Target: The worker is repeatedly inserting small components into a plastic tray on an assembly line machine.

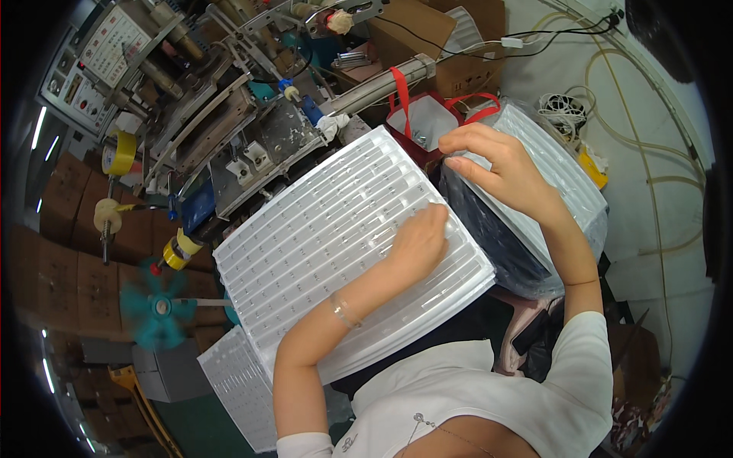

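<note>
A stack of white ribbed plastic trays (321,229) lies tilted before me, its long grooves holding rows of small parts too tiny to name. My left hand (420,243) rests over the top tray toward its right side, fingers curled down and closed; whatever they pinch is hidden beneath them. Above the tray's upper right edge hovers my right hand (504,164), its fingers bent and the thumb apart from them, with nothing visible in the gap. Behind that hand, more white trays (527,145) lie in clear plastic wrapping on a dark bundle.
A metal press machine (206,114) with yellow tape rolls (118,153) stands at the upper left. A red-handled bag (416,126) sits beyond the trays. A teal fan (160,307) is at left, near another tray (243,385). Cardboard boxes (466,76) and hoses (649,145) lie farther back.
</note>
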A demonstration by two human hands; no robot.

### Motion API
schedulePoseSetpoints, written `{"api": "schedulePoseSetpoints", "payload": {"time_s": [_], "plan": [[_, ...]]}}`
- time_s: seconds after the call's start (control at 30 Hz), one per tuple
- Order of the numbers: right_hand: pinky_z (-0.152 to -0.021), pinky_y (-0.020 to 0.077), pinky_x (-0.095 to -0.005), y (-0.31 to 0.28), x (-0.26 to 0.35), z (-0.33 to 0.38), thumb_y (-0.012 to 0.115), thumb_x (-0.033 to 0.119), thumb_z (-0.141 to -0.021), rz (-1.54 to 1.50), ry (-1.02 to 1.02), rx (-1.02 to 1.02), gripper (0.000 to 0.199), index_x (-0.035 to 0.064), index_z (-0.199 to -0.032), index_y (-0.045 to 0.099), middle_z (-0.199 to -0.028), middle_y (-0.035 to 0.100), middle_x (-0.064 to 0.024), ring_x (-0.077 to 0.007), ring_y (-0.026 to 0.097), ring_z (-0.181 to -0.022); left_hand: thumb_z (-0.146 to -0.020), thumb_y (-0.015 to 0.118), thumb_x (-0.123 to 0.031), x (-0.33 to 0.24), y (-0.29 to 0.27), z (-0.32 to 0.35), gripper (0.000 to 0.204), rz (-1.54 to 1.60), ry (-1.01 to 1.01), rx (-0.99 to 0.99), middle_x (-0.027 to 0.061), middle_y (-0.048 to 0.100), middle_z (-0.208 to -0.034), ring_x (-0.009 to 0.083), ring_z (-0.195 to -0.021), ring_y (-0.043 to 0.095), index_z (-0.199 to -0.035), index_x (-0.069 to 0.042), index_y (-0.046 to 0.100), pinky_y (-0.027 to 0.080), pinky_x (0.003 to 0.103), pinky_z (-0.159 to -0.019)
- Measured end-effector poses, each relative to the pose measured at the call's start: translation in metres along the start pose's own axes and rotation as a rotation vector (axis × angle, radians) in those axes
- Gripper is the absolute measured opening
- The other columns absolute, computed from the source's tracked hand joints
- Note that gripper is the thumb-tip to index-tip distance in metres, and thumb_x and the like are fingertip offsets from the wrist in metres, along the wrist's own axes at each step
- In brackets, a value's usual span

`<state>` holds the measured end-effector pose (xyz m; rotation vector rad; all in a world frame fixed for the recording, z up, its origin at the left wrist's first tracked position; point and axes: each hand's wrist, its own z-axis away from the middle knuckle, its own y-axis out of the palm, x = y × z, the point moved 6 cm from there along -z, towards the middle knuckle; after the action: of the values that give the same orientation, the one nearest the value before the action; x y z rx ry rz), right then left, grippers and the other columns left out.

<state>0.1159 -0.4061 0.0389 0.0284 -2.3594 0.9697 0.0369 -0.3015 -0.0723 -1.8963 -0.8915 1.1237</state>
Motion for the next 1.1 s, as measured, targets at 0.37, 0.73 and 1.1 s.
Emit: {"api": "schedulePoseSetpoints", "payload": {"time_s": [0.37, 0.73, 1.1], "plan": [[-0.077, 0.0494, -0.0310, 0.090, 0.046, -0.040, 0.065, 0.005, -0.082, -0.255, -0.108, 0.091, 0.017, 0.0007, -0.098, 0.065, -0.095, 0.065, -0.0119, -0.0257, 0.063, -0.089, -0.076, 0.072, -0.019, 0.030, -0.086, 0.071, 0.040, -0.057, -0.118, -0.197, 0.0131, 0.057, -0.119, 0.0314, -0.112, 0.053, -0.112, -0.007, 0.060, 0.042, 0.043, -0.092], [-0.057, 0.0508, -0.0331, 0.299, 0.209, 0.013, 0.060, 0.012, -0.079, -0.224, -0.793, 0.510, 0.030, 0.0110, -0.109, 0.061, -0.080, 0.053, -0.0034, -0.0204, 0.057, -0.078, -0.088, 0.061, -0.011, 0.098, -0.271, 0.315, 0.016, 0.001, -0.973, -0.771, 0.0031, 0.066, -0.090, 0.0078, -0.077, 0.056, -0.100, -0.002, 0.069, 0.041, 0.021, -0.063], [-0.063, 0.0489, -0.0392, 0.300, 0.205, -0.009, 0.066, 0.007, -0.069, -0.451, -0.648, 0.783, 0.028, 0.0056, -0.094, 0.053, -0.084, 0.056, -0.0140, -0.0308, 0.061, -0.074, -0.081, 0.064, -0.009, 0.136, -0.228, 0.202, 0.028, -0.371, -0.622, -0.676, 0.0056, 0.066, -0.092, 0.0183, -0.074, 0.061, -0.109, -0.008, 0.063, 0.044, 0.031, -0.071]]}}
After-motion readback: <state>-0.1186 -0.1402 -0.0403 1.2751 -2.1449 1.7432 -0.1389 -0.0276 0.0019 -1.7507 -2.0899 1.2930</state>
